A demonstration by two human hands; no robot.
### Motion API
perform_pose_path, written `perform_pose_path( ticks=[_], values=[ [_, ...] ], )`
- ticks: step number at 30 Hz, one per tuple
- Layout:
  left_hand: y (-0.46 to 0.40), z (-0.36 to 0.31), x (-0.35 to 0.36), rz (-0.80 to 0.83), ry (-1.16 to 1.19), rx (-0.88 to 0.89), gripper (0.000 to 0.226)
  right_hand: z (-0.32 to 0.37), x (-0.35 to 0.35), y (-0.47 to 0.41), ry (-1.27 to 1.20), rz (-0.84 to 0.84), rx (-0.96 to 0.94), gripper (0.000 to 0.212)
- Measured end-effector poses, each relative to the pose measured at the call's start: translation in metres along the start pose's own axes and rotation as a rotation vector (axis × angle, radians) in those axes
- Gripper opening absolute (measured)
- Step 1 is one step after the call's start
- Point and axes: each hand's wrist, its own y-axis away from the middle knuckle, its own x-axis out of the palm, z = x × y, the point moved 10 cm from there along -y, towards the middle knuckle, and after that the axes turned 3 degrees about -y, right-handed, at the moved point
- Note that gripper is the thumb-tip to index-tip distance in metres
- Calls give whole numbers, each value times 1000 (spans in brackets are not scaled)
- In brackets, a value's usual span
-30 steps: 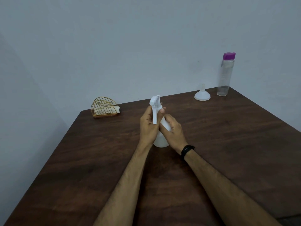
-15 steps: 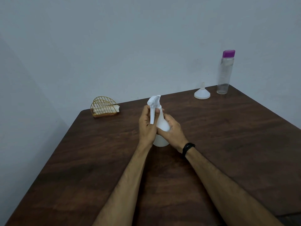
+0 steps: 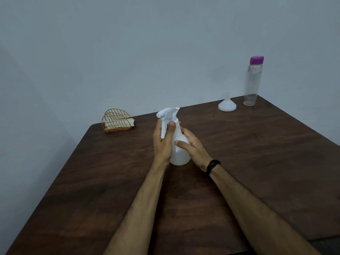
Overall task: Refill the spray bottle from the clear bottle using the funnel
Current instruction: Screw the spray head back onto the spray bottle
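Note:
A white spray bottle stands upright on the dark wooden table, near its middle. My left hand grips the neck just under the white trigger head, with the trigger lever lying over its fingers. My right hand wraps round the bottle's body from the right, thumb across the front. A white funnel sits wide end down at the back right. Beside it stands a tall clear bottle with a purple cap on.
A gold wire napkin holder with white napkins sits at the table's back left corner. A pale wall runs close behind and to the left of the table. A black band circles my right wrist.
The trigger head has turned, its nozzle now pointing left. My right hand has slid lower on the bottle's body. The view has shifted slightly.

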Motion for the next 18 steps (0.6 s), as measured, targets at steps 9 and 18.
perform_pose_path(
  ticks=[9, 18],
  values=[
    [11, 10, 1, 5, -116, -68, 14, 2, 0, 3, -44, -12, 24, 45],
    [37, 36, -9, -6, -347, -214, 66, 2, -33, 7, -213, -237, 67, 31]
  ],
)
